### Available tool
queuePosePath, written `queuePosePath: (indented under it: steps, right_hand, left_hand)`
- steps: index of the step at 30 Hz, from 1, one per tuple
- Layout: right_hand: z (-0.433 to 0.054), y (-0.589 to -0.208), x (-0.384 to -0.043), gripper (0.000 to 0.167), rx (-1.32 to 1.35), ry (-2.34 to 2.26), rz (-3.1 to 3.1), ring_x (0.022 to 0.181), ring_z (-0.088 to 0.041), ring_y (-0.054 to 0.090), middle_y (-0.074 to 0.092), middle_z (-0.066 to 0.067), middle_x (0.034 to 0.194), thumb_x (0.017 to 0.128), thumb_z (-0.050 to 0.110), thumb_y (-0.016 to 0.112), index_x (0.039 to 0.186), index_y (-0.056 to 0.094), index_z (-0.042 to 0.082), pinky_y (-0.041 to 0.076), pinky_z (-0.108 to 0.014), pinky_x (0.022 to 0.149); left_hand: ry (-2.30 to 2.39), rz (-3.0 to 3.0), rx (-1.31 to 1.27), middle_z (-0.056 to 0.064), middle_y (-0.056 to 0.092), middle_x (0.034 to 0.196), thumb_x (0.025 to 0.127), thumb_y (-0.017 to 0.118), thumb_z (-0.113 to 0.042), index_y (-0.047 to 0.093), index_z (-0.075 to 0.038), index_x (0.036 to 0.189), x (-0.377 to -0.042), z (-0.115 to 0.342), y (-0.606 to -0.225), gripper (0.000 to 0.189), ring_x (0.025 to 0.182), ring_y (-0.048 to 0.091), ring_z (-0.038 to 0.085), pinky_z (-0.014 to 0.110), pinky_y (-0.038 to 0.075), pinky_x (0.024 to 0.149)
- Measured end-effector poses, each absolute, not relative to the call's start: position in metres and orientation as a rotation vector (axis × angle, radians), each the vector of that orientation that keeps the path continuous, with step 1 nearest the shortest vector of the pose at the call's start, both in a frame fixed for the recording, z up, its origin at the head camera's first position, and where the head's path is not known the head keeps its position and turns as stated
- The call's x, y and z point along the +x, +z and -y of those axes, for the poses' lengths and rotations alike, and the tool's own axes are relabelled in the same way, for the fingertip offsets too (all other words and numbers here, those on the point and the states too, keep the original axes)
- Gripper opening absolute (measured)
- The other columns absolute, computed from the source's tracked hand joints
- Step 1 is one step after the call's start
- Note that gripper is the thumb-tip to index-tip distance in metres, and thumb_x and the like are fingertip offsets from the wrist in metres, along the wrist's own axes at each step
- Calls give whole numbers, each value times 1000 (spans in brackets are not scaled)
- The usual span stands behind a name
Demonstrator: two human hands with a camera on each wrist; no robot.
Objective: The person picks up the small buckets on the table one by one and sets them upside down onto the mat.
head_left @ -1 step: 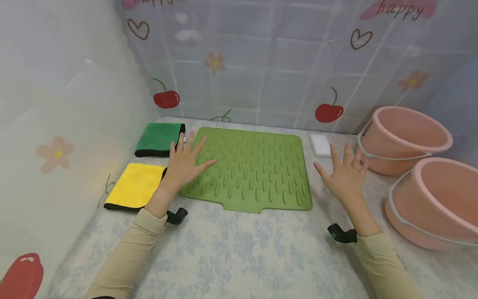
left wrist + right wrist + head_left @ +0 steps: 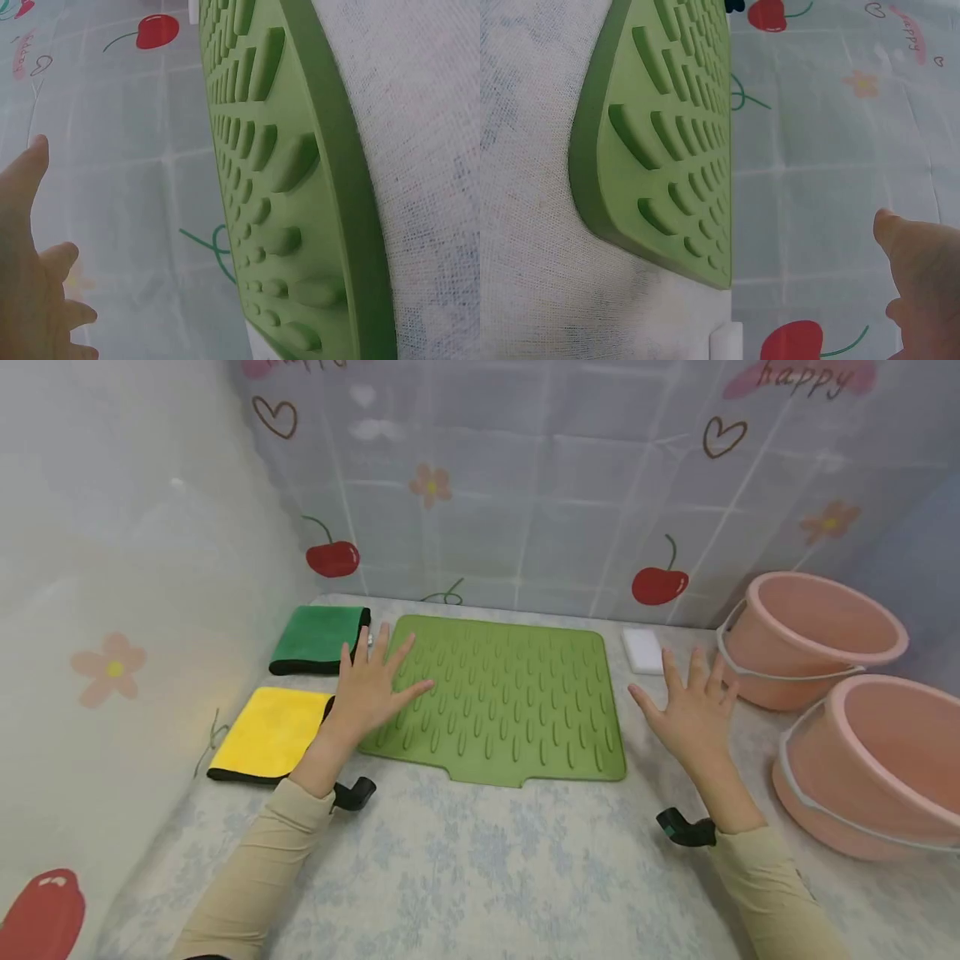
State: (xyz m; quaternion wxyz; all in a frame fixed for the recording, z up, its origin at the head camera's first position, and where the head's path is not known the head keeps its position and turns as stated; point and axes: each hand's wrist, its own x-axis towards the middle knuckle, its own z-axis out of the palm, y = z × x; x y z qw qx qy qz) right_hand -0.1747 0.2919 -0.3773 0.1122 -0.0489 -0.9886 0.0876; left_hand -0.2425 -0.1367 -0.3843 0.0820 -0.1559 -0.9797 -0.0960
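Green mat (image 2: 502, 702): likely light, flexible, grippy
Hold: near tab (image 2: 487, 777) — or right edge
Left hand (image 2: 365, 693): spread, holding nothing
Right hand (image 2: 693, 714): likewise spread — right of mat

Soft even light, faint shadows, greyer wrist views

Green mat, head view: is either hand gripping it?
No, the left hand and the right hand both have spread fingers, none curled around the green mat.
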Motion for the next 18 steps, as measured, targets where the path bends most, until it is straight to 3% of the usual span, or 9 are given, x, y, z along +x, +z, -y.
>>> queuePosePath:
  steps: [6,9,13,15,18]
  right_hand:
    - [-282,-375,-169,78,-144,329,2810,143,-51,6,14,-31,154,94,58,43,153,19,11,7,-71,110]
    - [-276,-367,-161,71,-114,498,2702,139,-49,22,28,-31,149,94,43,54,148,29,4,18,-68,109]
    - [-279,-347,-142,61,-112,781,2557,129,-48,39,42,-29,142,94,27,60,144,38,0,32,-63,104]
    - [-286,-337,-128,57,-194,887,2491,126,-41,46,47,-23,140,95,26,59,144,40,4,39,-51,103]
    - [-302,-326,-106,47,-367,998,2336,107,-15,58,59,-8,127,93,24,60,138,49,12,44,-23,91]
  left_hand:
    - [-307,2934,-490,14,5,161,88,44,-69,16,-30,153,-238,142,-380,82,148,-4,39,66,5,115]
    - [-332,2943,-489,16,5,161,90,44,-66,15,-28,154,-235,148,-377,80,148,-3,40,66,4,115]
    - [-368,2956,-485,18,7,160,92,43,-64,14,-25,154,-230,154,-375,78,147,2,42,65,8,116]
    - [-383,2958,-503,19,8,160,92,43,-63,14,-24,154,-228,155,-374,78,147,5,42,63,10,116]
    - [-401,2964,-535,21,9,159,93,43,-62,14,-22,154,-227,154,-373,79,147,7,42,60,12,117]
